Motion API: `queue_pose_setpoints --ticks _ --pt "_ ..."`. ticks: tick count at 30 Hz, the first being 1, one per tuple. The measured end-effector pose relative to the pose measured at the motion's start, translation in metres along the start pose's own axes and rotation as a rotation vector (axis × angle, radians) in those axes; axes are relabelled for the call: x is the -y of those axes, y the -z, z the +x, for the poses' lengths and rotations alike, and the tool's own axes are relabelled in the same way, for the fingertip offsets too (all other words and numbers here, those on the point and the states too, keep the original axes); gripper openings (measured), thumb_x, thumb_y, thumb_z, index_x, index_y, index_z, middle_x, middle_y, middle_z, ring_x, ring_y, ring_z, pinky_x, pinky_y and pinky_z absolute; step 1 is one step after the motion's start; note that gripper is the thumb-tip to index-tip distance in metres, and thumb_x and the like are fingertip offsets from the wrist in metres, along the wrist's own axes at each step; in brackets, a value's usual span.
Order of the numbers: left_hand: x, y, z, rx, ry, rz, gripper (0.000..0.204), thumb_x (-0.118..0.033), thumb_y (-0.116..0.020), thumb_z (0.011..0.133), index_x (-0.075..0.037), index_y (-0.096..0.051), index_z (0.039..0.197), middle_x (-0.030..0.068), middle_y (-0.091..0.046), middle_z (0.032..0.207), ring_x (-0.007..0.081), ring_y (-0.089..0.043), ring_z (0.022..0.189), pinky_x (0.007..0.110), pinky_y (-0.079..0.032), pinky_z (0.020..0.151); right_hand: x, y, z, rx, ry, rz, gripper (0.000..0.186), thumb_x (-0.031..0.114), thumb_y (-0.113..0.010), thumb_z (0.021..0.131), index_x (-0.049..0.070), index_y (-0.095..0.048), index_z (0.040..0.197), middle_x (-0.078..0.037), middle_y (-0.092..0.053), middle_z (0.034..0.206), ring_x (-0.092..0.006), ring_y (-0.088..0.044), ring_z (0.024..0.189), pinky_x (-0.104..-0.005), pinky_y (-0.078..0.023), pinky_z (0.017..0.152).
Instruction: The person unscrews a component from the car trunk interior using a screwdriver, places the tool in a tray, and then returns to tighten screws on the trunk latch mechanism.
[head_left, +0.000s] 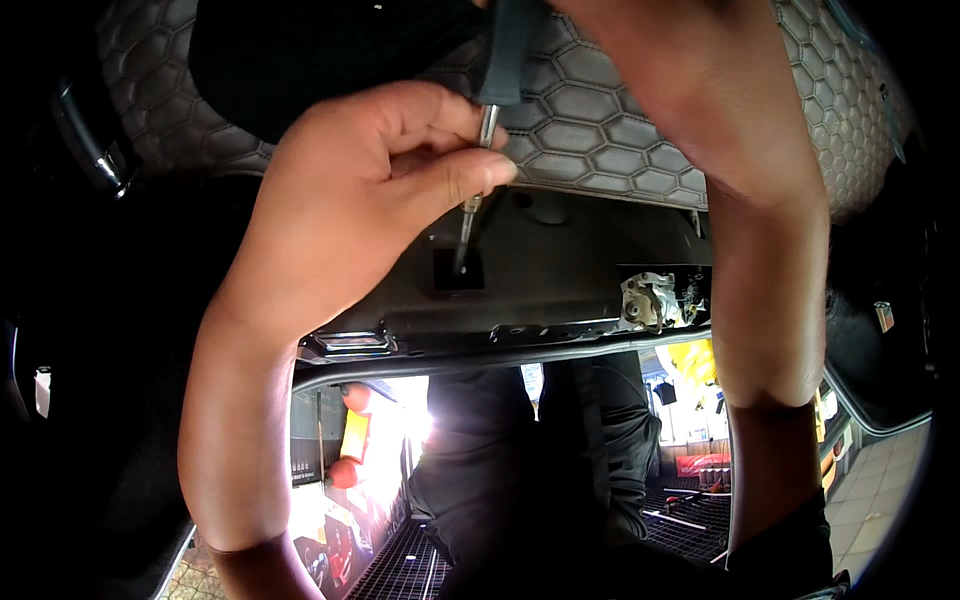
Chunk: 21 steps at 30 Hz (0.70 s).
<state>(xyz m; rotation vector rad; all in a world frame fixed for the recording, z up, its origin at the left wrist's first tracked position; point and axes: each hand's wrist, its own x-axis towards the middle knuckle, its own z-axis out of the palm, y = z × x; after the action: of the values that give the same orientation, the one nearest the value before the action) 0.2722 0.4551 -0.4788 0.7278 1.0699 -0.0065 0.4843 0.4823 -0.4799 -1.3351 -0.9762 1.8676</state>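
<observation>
A screwdriver (pixel 502 70) with a dark handle and a bright metal shaft slants down in the middle of the head view. My left hand (pixel 345 185) is closed round the shaft, thumb and fingers pinching it below the handle. At the upper edge, my right hand (pixel 630 30) grips the handle from above; most of its fingers lie outside the picture. The shaft's lower end reaches a square dark opening (pixel 458 270) in a black panel (pixel 545 265). Whether the tip touches anything inside cannot be made out.
Grey quilted lining (pixel 590 130) with a hexagon pattern rises beyond the panel. A metal latch mechanism (pixel 648 302) sits in a cutout at the right. My dark-trousered legs (pixel 470 450) stand below the panel's edge, over a black grid floor (pixel 690 520). Red-and-yellow equipment (pixel 354 440) is at the lower left.
</observation>
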Motion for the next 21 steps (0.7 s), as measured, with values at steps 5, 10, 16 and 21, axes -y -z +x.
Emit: queue_pose_setpoints --ticks 5,10,16,21 --pt "-0.005 -0.007 0.001 -0.045 0.015 0.224 0.02 -0.009 -0.073 0.097 0.002 -0.069 0.113 0.0095 -0.076 0.099 0.013 -0.071 0.09 0.025 -0.056 0.086 0.001 0.0 0.0 0.007 -0.001 -0.012 0.038 0.011 -0.065 0.103 -0.008 -0.059 0.135 -0.015 -0.07 0.117 -0.0138 -0.068 0.103 -0.0259 -0.055 0.091" --pt "0.008 -0.006 -0.006 -0.024 -0.073 -0.101 0.023 -0.011 -0.067 0.101 0.003 -0.068 0.12 0.0119 -0.077 0.104 0.016 -0.073 0.094 0.025 -0.055 0.088 0.0 -0.001 0.0 0.007 0.0 0.004 0.039 0.011 -0.065 0.103 -0.008 -0.059 0.136 -0.015 -0.07 0.116 -0.0136 -0.068 0.103 -0.0257 -0.055 0.091" --pt "0.0 -0.001 -0.001 -0.108 0.006 0.231 0.02 -0.014 -0.08 0.091 0.0 -0.068 0.102 0.007 -0.075 0.092 0.0102 -0.07 0.084 0.024 -0.055 0.082 0.0 -0.003 -0.001 0.005 -0.002 -0.018 0.039 0.011 -0.065 0.103 -0.008 -0.058 0.137 -0.014 -0.07 0.116 -0.0134 -0.067 0.102 -0.0256 -0.054 0.091" --pt "0.002 -0.011 -0.007 -0.106 -0.007 -0.175 0.021 -0.012 -0.079 0.092 0.001 -0.068 0.104 0.0083 -0.076 0.093 0.0111 -0.071 0.085 0.024 -0.056 0.082 0.001 -0.005 -0.001 0.007 0.002 -0.01 0.04 0.011 -0.065 0.103 -0.008 -0.058 0.137 -0.014 -0.069 0.115 -0.0132 -0.067 0.102 -0.0254 -0.054 0.091"
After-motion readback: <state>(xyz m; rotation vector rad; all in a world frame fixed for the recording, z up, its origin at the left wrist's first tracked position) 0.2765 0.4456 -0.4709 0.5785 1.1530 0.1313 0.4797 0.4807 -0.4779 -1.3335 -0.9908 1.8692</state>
